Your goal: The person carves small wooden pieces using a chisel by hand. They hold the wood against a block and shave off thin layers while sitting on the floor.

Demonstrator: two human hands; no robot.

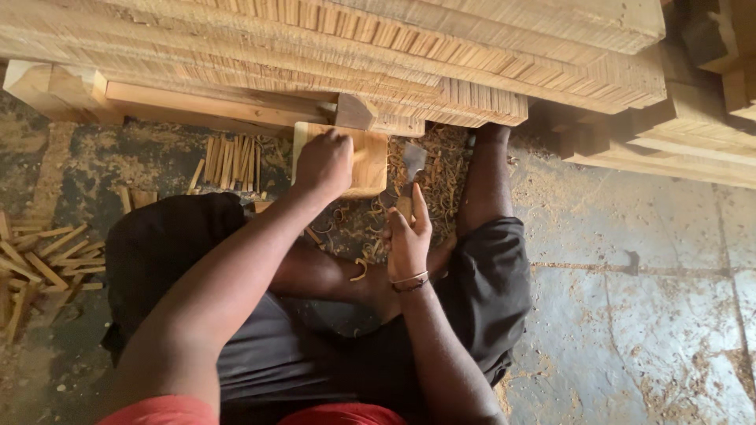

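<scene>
Wood block (364,161) sits on the floor between the person's legs, its far edge tight against the stacked planks (441,71), leaving free room only toward the body. Curled shavings (441,177) ring it, with thin sticks (230,161) just to its left. Left hand (324,163) presses on the block's top, fingers clenched, arm stretched forward. Right hand (408,240) grips the handle of a chisel (410,175), whose blade points away just beside the block's right edge, wrist straight.
</scene>
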